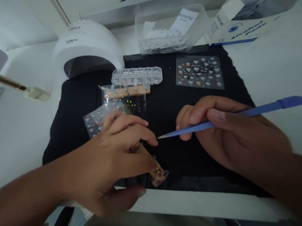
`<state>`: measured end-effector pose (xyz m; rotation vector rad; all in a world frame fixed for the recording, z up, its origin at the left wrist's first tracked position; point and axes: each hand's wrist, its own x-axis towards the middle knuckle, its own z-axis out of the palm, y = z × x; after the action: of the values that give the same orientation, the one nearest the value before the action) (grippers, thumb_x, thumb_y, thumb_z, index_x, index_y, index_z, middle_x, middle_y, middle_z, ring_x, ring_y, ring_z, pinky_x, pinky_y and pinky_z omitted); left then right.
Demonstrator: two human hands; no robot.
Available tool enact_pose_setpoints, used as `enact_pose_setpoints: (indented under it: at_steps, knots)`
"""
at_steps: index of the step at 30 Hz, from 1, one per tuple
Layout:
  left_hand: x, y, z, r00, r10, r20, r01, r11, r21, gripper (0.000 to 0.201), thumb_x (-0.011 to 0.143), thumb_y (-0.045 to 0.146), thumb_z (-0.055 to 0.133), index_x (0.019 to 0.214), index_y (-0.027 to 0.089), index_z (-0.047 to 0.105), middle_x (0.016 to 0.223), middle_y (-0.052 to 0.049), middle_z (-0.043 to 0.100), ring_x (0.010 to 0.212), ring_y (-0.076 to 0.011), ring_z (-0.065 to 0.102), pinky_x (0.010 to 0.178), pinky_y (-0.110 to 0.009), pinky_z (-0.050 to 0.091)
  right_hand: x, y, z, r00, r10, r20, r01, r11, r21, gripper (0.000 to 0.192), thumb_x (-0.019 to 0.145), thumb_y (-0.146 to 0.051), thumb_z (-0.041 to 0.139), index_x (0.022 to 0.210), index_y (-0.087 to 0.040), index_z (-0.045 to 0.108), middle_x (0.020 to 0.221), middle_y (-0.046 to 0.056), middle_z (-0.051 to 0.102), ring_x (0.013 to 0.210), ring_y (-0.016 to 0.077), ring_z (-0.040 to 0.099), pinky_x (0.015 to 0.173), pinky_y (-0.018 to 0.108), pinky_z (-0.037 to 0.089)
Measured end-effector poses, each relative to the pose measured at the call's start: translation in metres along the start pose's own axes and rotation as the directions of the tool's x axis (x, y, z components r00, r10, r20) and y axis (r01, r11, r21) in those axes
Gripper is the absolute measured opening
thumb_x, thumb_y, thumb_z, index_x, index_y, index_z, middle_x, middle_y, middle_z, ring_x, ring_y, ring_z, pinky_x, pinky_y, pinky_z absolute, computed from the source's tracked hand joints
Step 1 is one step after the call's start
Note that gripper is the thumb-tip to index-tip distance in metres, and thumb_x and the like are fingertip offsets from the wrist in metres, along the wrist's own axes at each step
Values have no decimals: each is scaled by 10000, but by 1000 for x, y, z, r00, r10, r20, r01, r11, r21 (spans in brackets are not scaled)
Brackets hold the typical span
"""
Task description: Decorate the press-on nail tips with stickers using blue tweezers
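My left hand point(110, 159) is over a short wooden nail-tip stand point(157, 170) and hides much of it. A clear false nail point(160, 178) shows at its near end. The fingers of this hand are bent but apart, and whether they touch the stand is hard to tell. My right hand point(225, 132) grips blue tweezers point(199, 126) between thumb and fingers. The fine metal points of the tweezers meet, or nearly meet, a fingertip of my left hand. Anything tiny at that spot is too small to make out.
Behind my left hand lie sticker sheets point(92, 124), a second wooden stand point(131, 91) with nail tips and a clear compartment case point(136, 72). Another sticker sheet point(199, 72) is on the black mat point(163, 102). A white nail lamp point(86, 42), plastic tub point(172, 44) and alcohol-pad box point(245, 27) line the back.
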<state>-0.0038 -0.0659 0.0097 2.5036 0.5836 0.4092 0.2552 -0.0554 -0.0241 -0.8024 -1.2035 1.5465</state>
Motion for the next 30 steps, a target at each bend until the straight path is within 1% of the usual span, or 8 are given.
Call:
enact_pose_setpoints:
  at_steps: [4, 10, 16, 20, 22, 26, 28, 30]
  knots:
    - [-1, 1, -1, 1000, 8, -11, -7, 1000, 7, 315, 789, 159, 644, 1094, 232, 669, 1242, -95, 605, 1283, -339, 480, 1110, -590, 314, 0, -1, 0, 1000, -1, -8, 1, 1000, 12, 192, 919, -356, 710, 802, -227, 791, 690, 24, 698, 690, 185, 670, 713, 326, 518]
    - [-1, -2, -5, 989, 32, -145, -24, 998, 57, 289, 757, 147, 620, 1042, 182, 590, 1176, -102, 615, 1241, -305, 501, 1126, -550, 335, 1, 2, 0, 999, -37, -15, 38, 999, 32, 188, 923, -350, 700, 812, -229, 791, 682, 23, 701, 675, 191, 674, 692, 339, 515]
    - [0, -1, -1, 995, 71, -70, -62, 990, 124, 306, 776, 101, 581, 1041, 225, 670, 1230, -92, 602, 1302, -328, 460, 1117, -576, 262, 1, 3, -3, 998, -67, -21, 68, 997, 46, 196, 939, -345, 676, 820, -238, 788, 679, 22, 693, 684, 198, 671, 701, 349, 512]
    - [1, 1, -2, 999, 38, 20, -41, 988, 147, 315, 800, 111, 573, 1057, 260, 680, 1268, -74, 595, 1352, -337, 419, 1131, -591, 184, 1, 2, -1, 998, -65, -25, 66, 997, 36, 207, 936, -355, 679, 803, -240, 788, 678, 27, 682, 675, 202, 664, 692, 351, 506]
    - [0, 0, -5, 999, 37, 19, -39, 991, 126, 322, 795, 113, 580, 1073, 256, 658, 1276, -77, 585, 1348, -330, 421, 1138, -578, 214, 2, 2, 0, 997, -72, -35, 73, 997, 34, 213, 927, -367, 691, 790, -237, 790, 668, 29, 679, 669, 203, 664, 688, 352, 502]
    - [-3, -9, -13, 993, 43, -113, -30, 993, 118, 345, 785, 129, 590, 1119, 215, 569, 1236, -114, 593, 1266, -321, 484, 1102, -574, 322, 4, 0, 0, 989, -105, -101, 108, 994, 21, 200, 897, -375, 719, 761, -248, 796, 665, 17, 684, 649, 196, 661, 677, 350, 503]
    - [-4, -14, -16, 995, 13, -95, 3, 985, 170, 434, 786, 117, 608, 1203, 209, 533, 1245, -119, 605, 1268, -324, 490, 1080, -573, 333, 5, -2, -1, 981, -140, -136, 142, 990, 0, 195, 886, -382, 726, 747, -265, 797, 677, 7, 687, 652, 196, 656, 684, 352, 513]
    - [-4, -18, -17, 1000, -17, -16, 21, 968, 251, 553, 783, 91, 633, 1303, 228, 503, 1278, -106, 617, 1299, -330, 477, 1074, -567, 312, 7, -4, -1, 967, -188, -172, 185, 982, -32, 194, 881, -390, 728, 734, -282, 795, 679, 3, 675, 661, 199, 650, 699, 359, 523]
